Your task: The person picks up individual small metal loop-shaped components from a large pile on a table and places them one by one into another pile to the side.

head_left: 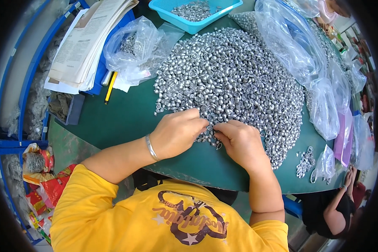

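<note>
A broad heap of small silver metal rings (pixel 231 75) spreads over the green tabletop. At its near edge my left hand (pixel 178 131) is closed, fingertips pinched together among the rings; a silver bangle circles that wrist. Close beside it, on the right, my right hand (pixel 241 140) is closed in a similar pinch, thumb and forefinger together. The two hands' fingertips are a small gap apart, with several rings between and below them. Whatever sits inside either pinch is too small and hidden to make out.
Beyond the heap stands a light blue plastic basket (pixel 193 19) with more metal pieces. Clear plastic bags (pixel 292 40) lie at the right, another bag (pixel 134 44) at the left beside stacked papers (pixel 86 46) and a yellow pen (pixel 110 87). A small ring pile (pixel 305 163) lies right. Another person (pixel 334 212) sits lower right.
</note>
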`<state>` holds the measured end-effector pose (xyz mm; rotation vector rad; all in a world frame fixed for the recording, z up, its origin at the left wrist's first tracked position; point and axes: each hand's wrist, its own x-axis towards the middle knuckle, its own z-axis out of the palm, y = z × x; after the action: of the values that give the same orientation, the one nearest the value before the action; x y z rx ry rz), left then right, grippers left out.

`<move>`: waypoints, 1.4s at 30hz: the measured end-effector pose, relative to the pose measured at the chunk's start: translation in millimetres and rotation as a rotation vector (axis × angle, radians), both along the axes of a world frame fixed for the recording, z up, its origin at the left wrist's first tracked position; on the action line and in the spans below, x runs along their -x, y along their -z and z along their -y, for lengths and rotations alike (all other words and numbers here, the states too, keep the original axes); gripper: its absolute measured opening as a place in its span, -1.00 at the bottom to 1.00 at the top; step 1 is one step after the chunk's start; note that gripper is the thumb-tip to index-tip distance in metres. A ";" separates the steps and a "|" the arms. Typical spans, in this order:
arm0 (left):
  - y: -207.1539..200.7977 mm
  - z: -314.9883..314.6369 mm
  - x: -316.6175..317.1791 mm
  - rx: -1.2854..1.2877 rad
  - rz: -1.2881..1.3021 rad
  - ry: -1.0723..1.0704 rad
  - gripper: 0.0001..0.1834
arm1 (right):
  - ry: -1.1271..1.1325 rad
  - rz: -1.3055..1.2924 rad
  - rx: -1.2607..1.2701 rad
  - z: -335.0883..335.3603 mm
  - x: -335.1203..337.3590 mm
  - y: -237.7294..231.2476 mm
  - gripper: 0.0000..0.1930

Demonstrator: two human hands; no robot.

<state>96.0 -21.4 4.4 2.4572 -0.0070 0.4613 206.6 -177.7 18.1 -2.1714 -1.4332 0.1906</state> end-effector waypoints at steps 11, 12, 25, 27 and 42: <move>2.4 -5.4 -5.7 0.202 0.044 0.014 -0.94 | -0.018 -0.069 -0.081 4.3 -7.6 -5.6 -0.94; 2.8 -5.2 -5.9 0.426 0.005 -0.046 -0.93 | -0.045 -0.077 -0.059 4.1 -6.5 -6.6 -0.94; -1.2 -21.6 -3.0 2.004 -0.536 0.147 -0.87 | -0.047 -0.150 -0.034 0.0 -2.4 1.4 -0.95; 2.3 -22.9 -3.2 2.025 -0.532 0.183 -0.86 | -0.059 -0.022 0.046 -0.9 1.4 -1.5 -0.95; -4.7 1.8 -9.1 0.293 -0.037 -0.074 -0.92 | -0.014 -1.580 -0.484 7.9 -26.8 5.2 -0.86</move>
<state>105.1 -23.2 9.1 2.1829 0.1562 0.4163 233.4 -185.6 13.0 -0.9596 -0.4287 1.1035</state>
